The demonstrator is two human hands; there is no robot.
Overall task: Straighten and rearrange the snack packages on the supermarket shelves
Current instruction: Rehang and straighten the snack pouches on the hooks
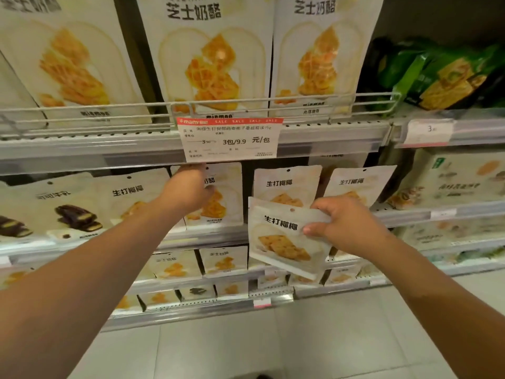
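Right hand [345, 228] grip pinches cracker pouch [287, 239], top tilted left; left hand [188, 191] grips shelf pouch [221, 198].

Metal shelving [82, 149] — pale tiled floor [300, 346]

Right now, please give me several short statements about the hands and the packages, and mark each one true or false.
1. The right hand holds a white snack pouch away from the shelf. True.
2. That pouch hangs perfectly upright. False: it is tilted.
3. The left hand reaches to a cheese pouch just below the sale price tag. True.
4. The green bags lie on the lowest shelf. False: they are on the upper shelf, at the right.
5. Both hands hold the same pouch. False: each hand is at a different pouch.
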